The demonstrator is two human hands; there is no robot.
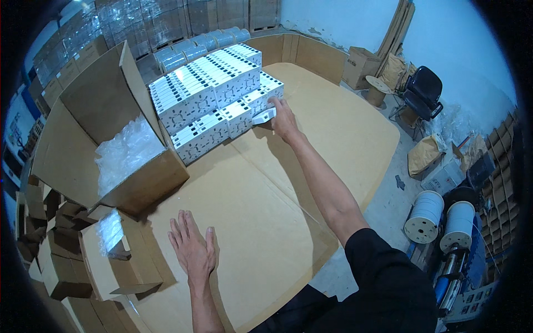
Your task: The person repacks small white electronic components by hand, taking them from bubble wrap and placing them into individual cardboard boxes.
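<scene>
At the near end of a stack of white box-shaped plastic units (186,114) with dark slots, my right hand (285,121) is closed on a single white unit (264,116). This unit sits at the corner of the lower layer, tilted outward from the row; part of it is hidden by my fingers. My left hand (193,248) lies flat on the tan cardboard-covered table (261,222), fingers spread, holding nothing. Left of the stack stands an open cardboard box (147,186) with clear plastic wrap (127,152) inside.
A smaller open carton (144,255) with bubble wrap (110,230) lies at the left edge, beside piled cardboard boxes (64,266). A raised cardboard edge (316,55) borders the far side. On the floor at right are a black chair (423,91) and white cable spools (425,216).
</scene>
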